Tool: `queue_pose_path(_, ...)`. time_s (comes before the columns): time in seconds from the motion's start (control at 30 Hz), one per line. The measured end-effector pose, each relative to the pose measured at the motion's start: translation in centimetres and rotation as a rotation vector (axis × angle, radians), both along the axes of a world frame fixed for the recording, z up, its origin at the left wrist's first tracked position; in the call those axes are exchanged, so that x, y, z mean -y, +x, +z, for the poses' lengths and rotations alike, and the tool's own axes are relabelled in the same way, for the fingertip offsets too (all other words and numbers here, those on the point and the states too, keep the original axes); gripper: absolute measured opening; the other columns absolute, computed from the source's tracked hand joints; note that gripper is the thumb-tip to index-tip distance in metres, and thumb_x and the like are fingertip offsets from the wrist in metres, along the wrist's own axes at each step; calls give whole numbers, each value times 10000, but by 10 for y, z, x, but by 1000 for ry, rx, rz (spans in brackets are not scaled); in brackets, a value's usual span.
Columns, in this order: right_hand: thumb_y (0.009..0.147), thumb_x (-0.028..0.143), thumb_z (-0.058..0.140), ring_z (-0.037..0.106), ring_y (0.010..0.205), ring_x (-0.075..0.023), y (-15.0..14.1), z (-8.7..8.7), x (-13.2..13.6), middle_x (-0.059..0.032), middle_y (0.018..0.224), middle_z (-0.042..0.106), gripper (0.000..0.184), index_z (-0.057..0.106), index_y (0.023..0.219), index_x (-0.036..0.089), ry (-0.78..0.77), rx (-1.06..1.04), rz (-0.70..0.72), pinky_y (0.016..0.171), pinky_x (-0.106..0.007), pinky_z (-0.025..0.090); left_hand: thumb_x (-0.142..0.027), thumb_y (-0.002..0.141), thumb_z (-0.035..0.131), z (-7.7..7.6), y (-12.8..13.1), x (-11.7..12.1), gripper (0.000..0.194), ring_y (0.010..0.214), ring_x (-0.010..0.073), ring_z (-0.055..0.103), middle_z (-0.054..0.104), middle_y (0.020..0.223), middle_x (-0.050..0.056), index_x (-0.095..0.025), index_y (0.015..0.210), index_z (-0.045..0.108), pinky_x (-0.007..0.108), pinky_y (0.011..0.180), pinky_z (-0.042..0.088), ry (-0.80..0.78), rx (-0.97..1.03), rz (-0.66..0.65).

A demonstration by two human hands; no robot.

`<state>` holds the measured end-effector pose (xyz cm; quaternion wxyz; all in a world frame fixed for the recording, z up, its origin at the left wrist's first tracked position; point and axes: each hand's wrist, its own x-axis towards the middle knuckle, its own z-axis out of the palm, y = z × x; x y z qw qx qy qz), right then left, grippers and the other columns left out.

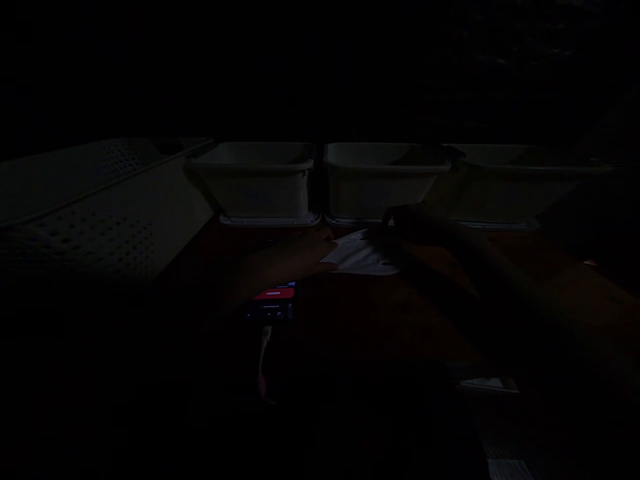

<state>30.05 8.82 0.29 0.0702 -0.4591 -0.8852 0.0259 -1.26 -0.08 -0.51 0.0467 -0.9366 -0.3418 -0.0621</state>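
White sheet [361, 255], cloth or paper unclear, sits between both hands at the worktop [370, 307], near side of the middle bin [383, 192], long axis roughly left-right. Left hand [311, 253] meets its left end, right hand [413, 223] arches over its right end, fingers bent; too dark to tell whether either grips.

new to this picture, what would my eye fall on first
Probably the glowing rectangular phone screen with its red band, just left of centre. Next comes the thin white sheet-like piece at the centre, between the left hand and right hand. Behind it, three pale rectangular tubs stand in a row.
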Motion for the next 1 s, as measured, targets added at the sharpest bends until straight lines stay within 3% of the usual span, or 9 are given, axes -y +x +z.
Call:
queue_pose_path(0.3,897,249,607,642,733,-138,1,4,2,-83,977,755,281,722,1145,183,-27,-23,4,616,-219,421,-263,1025,617,3,3,0,466,1468,271,418,391,1622,138,-189,1474,519,385,1139,402,-3,-5,-30)
queue_pose_path(0.5,938,244,588,626,770,-153,0,9,9,-157,1034,749,320,688,1199,89,-47,-11,-7,644,-241,412,-334,1040,599,0,-1,-2,423,1406,259,477,446,1575,109,-221,1444,551,341,1094,417,-4,-9,-16)
queue_pose_path(0.8,908,199,637,620,711,-154,-3,10,9,-126,944,747,250,721,1121,100,-57,-43,-54,621,-233,403,-305,1044,594,0,1,0,442,1441,271,430,403,1609,129,-182,1464,534,334,1083,411,6,-26,-3)
queue_pose_path(1.0,911,170,599,586,688,-132,-3,13,12,-147,971,733,317,699,1198,78,-9,-47,-32,627,-233,389,-318,1041,602,1,1,-1,405,1450,281,420,442,1576,138,-154,1411,587,350,1100,404,15,-39,6)
